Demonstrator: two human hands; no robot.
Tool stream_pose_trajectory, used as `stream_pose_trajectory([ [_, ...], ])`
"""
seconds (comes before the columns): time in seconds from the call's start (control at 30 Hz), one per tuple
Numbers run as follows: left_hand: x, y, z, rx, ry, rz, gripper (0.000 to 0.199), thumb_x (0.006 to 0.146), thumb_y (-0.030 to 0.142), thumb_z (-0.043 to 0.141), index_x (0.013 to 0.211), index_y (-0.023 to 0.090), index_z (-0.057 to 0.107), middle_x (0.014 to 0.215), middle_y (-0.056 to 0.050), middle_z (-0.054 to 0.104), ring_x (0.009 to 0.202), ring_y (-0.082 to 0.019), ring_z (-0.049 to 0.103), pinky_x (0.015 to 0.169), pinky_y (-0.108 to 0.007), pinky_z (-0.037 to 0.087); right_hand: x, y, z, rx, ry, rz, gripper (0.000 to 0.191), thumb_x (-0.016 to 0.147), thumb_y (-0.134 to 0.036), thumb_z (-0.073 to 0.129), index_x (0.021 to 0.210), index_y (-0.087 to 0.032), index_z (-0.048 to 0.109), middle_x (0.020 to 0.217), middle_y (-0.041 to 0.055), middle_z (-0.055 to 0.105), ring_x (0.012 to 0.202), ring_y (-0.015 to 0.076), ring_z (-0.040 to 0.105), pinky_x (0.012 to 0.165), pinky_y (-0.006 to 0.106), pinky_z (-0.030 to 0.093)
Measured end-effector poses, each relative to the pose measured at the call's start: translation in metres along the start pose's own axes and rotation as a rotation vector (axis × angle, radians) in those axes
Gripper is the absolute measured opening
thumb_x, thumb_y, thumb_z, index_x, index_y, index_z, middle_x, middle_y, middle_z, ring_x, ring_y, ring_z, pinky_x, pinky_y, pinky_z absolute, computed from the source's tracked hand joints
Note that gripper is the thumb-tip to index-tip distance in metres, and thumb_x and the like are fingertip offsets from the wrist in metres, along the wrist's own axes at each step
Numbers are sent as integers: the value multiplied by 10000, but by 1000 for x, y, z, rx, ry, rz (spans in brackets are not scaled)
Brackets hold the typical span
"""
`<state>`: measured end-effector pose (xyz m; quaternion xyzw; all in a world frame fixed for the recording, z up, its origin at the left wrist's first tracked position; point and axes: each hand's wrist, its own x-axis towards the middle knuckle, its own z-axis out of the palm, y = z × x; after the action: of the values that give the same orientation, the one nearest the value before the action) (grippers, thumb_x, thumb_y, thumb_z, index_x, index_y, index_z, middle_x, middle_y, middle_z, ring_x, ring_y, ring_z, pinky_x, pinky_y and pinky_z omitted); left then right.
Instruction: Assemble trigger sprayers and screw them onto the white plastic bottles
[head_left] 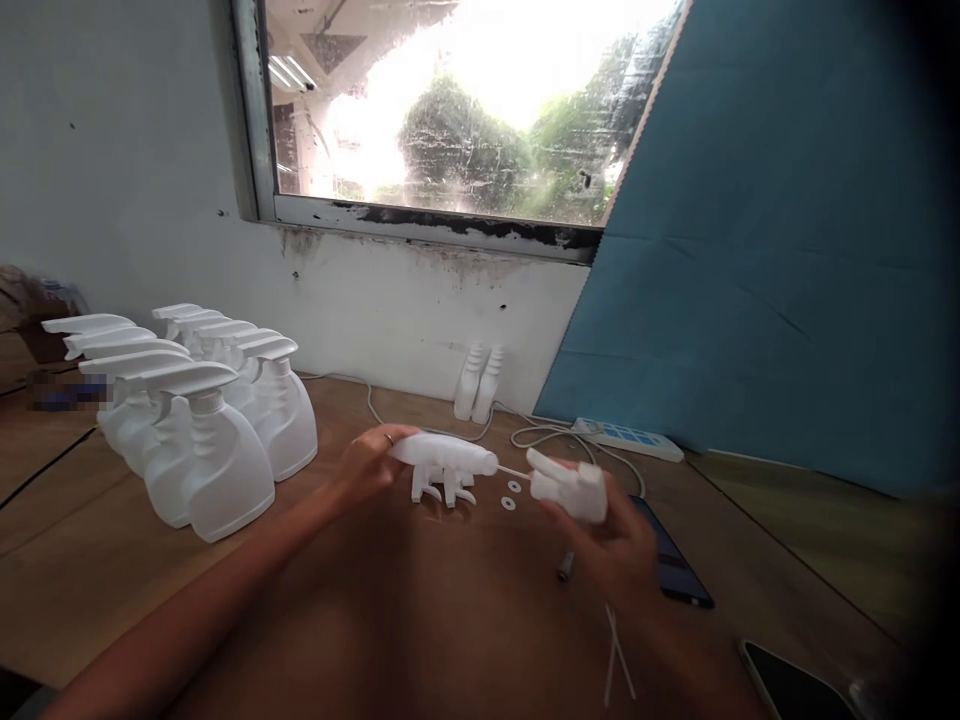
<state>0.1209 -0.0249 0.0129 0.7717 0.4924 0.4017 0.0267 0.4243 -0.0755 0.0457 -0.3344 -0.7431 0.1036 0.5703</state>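
Observation:
My left hand [367, 468] is closed around the base end of a white plastic bottle [442, 450], which lies sideways with its neck toward the right. In my right hand [626, 540] is a white trigger spray head [574, 490], gripped by its body. A thin dip tube [514, 472] reaches from the spray head to the bottle's mouth; whether its tip is inside I cannot tell. White trigger pieces [459, 490] stand on the table just below the bottle. Two white ring washers [508, 504] lie between my hands.
Several assembled white spray bottles [229, 475] stand at the left. Two white bottles [480, 385] are against the wall. A power strip [630, 438] with cable, a phone [671, 555], thin tubes [615, 660] and a small dark cylinder [565, 568] lie at the right. Another phone [795, 685] is nearer.

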Motion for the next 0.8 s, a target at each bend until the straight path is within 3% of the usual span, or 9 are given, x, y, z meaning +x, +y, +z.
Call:
stream_pose_trajectory([
  [0.07,-14,17,-7,-72,-102,63,392,834,258,627,1225,250,602,1227,-41,666,1117,-223,624,974,-317,484,22,-11,-5,31,-91,0,284,815,-290,707,1085,-227,645,1126,89,642,1022,260,621,801,338,552],
  [0.17,-33,36,-9,-224,-224,53,427,837,324,643,1252,238,587,1222,-67,668,1093,-250,635,942,-330,491,53,-31,-12,147,-276,73,279,817,-361,697,1057,-219,668,1067,74,640,889,216,627,639,279,555],
  [0.27,-48,46,0,-375,-302,1,404,814,332,676,1199,224,619,1120,-61,705,985,-241,662,882,-311,506,72,-46,-16,211,-515,138,240,817,-368,690,995,-207,692,961,57,639,766,175,611,561,254,529],
  [0.33,-55,49,9,-460,-325,-24,397,804,339,692,1174,212,626,1067,-58,714,925,-227,664,853,-304,509,77,-48,-13,262,-567,195,243,796,-355,715,987,-206,686,890,41,641,717,163,608,532,249,517],
  [0.43,-62,50,21,-553,-338,-40,414,810,356,691,1187,208,604,1038,-46,709,897,-207,656,827,-298,509,72,-44,4,383,-511,284,263,773,-333,750,985,-202,667,836,28,655,708,169,624,535,258,521],
  [0.57,-67,49,26,-597,-336,-30,418,829,363,675,1206,211,579,994,-35,704,862,-189,651,800,-295,509,53,-39,39,735,-459,361,251,850,-358,675,1022,-180,631,876,66,700,791,200,671,671,331,565],
  [0.7,-70,44,27,-549,-330,-29,399,831,381,668,1178,204,582,963,-51,702,833,-199,650,793,-313,515,36,-39,66,927,-367,382,256,891,-414,609,916,-159,612,756,67,687,728,205,674,612,324,549],
  [0.8,-65,46,19,-573,-196,81,440,869,431,603,1241,209,525,1077,-99,673,897,-221,643,783,-329,520,30,-40,74,917,-262,391,271,866,-433,639,914,-169,600,733,52,676,709,200,668,570,302,531],
])
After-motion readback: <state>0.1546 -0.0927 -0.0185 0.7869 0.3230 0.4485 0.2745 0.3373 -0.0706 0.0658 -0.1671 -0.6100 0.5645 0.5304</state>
